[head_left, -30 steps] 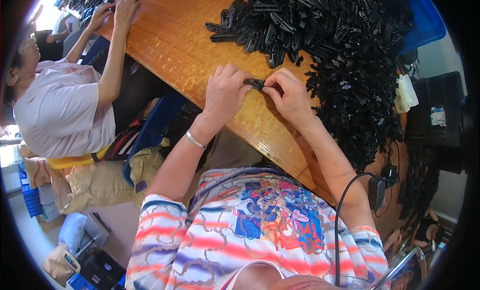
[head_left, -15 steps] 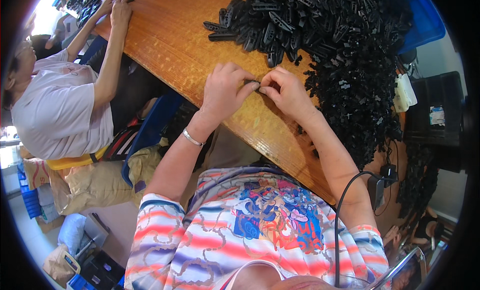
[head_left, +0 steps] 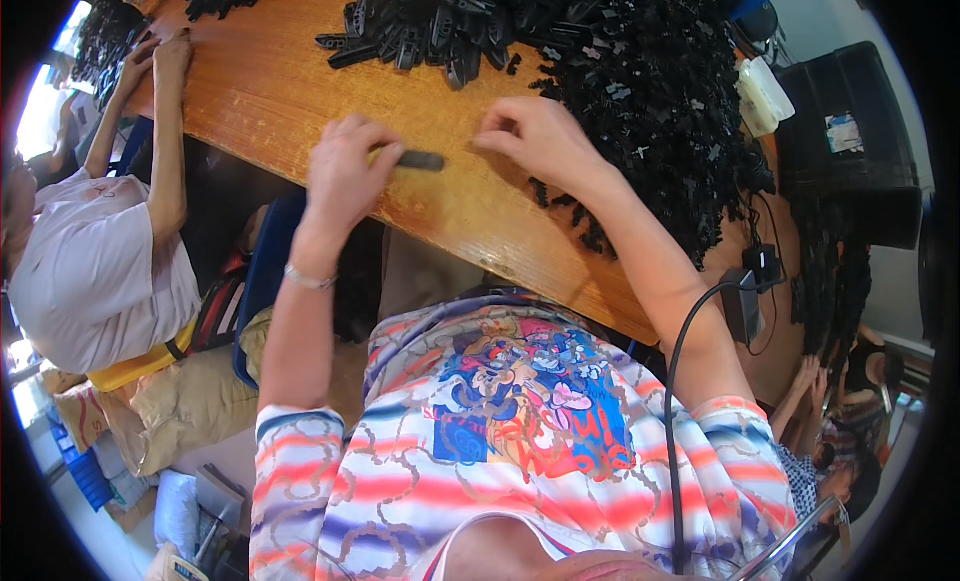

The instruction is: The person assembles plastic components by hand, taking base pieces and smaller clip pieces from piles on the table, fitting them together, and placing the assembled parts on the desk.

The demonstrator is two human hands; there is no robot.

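My left hand point(head_left: 346, 169) is closed on a slim black plastic part point(head_left: 420, 161), which sticks out to the right from between thumb and fingers, over the wooden table point(head_left: 290, 111). To the right, apart from it, my right hand point(head_left: 538, 139) has thumb and fingertips drawn together; whether anything small sits between them cannot be made out. Beyond both hands lies a heap of long, slotted black plastic parts point(head_left: 440, 26). A pile of small black plastic pieces point(head_left: 650, 111), some cross-shaped, spreads right of my right hand.
A co-worker in a light shirt point(head_left: 100, 261) sits at the left with both hands on the table. Black crates point(head_left: 845, 121) and a white container point(head_left: 765, 96) stand at the right. A black cable point(head_left: 672, 421) hangs before my shirt. Brown sacks point(head_left: 200, 406) lie lower left.
My hands have come apart: the left, with the black part, moved left and the right drew away from it. The view has shifted, so the table and heaps sit further left and higher.
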